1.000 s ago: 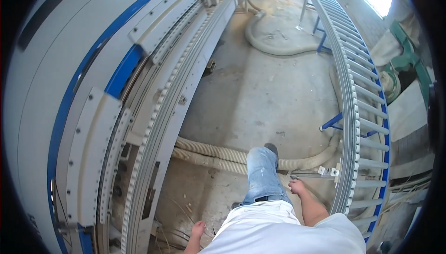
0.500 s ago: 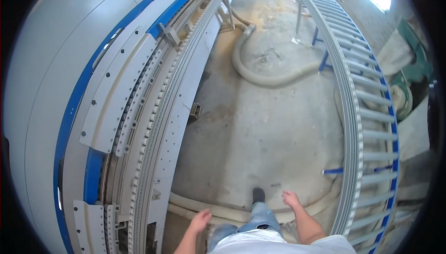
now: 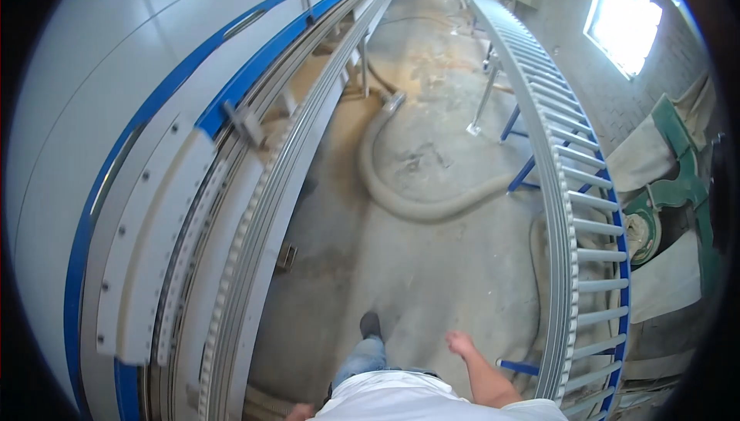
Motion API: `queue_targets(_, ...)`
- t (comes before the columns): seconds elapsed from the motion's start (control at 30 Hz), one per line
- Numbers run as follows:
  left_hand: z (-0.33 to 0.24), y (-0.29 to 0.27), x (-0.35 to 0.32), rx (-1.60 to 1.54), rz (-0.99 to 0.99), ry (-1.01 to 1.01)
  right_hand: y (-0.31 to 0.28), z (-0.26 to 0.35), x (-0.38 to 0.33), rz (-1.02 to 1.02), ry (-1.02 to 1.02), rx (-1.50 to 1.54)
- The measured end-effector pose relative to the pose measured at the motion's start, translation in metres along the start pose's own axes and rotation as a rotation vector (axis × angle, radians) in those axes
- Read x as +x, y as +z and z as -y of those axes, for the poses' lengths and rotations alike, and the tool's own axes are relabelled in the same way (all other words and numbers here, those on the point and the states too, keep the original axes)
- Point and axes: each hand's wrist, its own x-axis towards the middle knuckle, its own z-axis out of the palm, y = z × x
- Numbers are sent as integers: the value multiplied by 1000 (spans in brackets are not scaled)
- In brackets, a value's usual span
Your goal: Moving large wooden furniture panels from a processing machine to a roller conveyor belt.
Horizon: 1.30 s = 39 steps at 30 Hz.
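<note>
Right hand (image 3: 460, 342): empty, swung out at the person's side above the concrete floor (image 3: 432, 267); fingers loosely spread, holding nothing. It is the hand nearest the roller conveyor (image 3: 574, 213), which runs just beside it on the right but apart from it.

Left hand (image 3: 299, 412): only a sliver shows at the lower edge, close to the base of the machine; whether its fingers are spread or curled cannot be told. Nothing shows in it.

Person's leg: blue jeans and a dark shoe (image 3: 371, 325) planted forward on the floor, between the machine and the conveyor.

Step in hand, as judged: walking along the aisle with both hands free; no handling is under way.

Next move, as judged: a clear footfall is called for, since a thick grey hose (image 3: 401, 197) loops across the floor ahead, and a conveyor leg (image 3: 483, 105) and blue struts (image 3: 524, 174) stand into the aisle on the right.

Surroundings:
- Long white machine housing (image 3: 92, 113) with blue trim and grey rails (image 3: 254, 213), along the left.
- Green machine (image 3: 678, 190) with pale sacking, beyond the conveyor.
- Bright window (image 3: 628, 20) in the brick wall, upper right.
- Sawdust on the floor, thicker toward the far end.
</note>
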Motion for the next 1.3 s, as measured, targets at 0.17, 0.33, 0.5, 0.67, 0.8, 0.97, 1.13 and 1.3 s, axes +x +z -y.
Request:
queue_targets(0.17,30,-127,198,-265,113,-200,-19,-105,49,-39,-292,-255)
queue_targets(0.33,49,-338,421,-633,-127,-761,-2,-128,139,-7,63,522)
queue_targets(0.5,45,-489,643,-834,-434,-595,-66,-117,255,152,-29,421)
queue_targets(0.67,32,-556,760,-853,-277,-738,-159,17,382,182,-670,-412)
queue_targets(0.8,63,-566,803,-776,-315,-747,-347,324,463,21,239,338)
queue_targets(0.97,113,-581,898,-847,-43,-1007,-489,435,625,-55,-77,1076)
queue_targets(1.13,214,-642,1045,103,296,-254,-555,551,733,-145,-4,779)
queue_targets(1.3,209,-776,1252,-386,-103,-602,-570,570,830,93,42,122)
